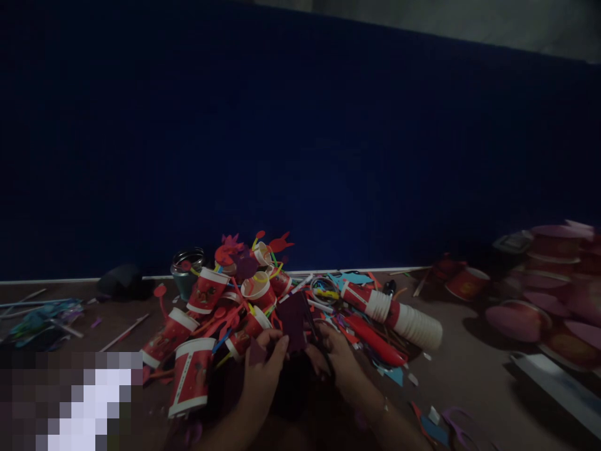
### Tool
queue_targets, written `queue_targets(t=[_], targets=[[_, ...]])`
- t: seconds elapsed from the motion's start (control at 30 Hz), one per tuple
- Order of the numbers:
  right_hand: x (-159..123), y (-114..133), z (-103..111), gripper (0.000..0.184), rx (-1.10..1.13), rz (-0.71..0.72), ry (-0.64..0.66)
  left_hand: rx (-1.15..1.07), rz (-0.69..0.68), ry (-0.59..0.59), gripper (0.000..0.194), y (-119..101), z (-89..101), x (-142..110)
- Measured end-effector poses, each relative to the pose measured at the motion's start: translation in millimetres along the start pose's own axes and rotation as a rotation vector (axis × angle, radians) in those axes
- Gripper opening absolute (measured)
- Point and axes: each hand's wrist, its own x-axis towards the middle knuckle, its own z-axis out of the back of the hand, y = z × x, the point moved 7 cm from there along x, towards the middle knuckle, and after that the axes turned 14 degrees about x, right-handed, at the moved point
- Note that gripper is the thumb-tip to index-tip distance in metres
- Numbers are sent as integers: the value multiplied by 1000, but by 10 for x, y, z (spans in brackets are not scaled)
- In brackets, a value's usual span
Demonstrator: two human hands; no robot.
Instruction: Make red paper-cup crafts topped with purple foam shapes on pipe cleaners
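Your left hand [267, 363] pinches a dark purple sheet [291, 321] between thumb and fingers, in front of a heap of red paper cups [191, 377]. Your right hand [342, 357] is closed around a dark tool [310, 314], probably scissors, though the dim light hides its shape, at the sheet's right edge. On the surface [453, 369], a nested cup stack [417, 324] lies to the right, near a long red item [375, 341].

V. dim, w/ R-side blur
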Motion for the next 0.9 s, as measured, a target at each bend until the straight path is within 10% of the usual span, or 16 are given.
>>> queue_targets(t=[0.9], targets=[[56, 98, 259, 47, -223, -101, 189, -148, 28, -49, 29, 70, 53, 16]])
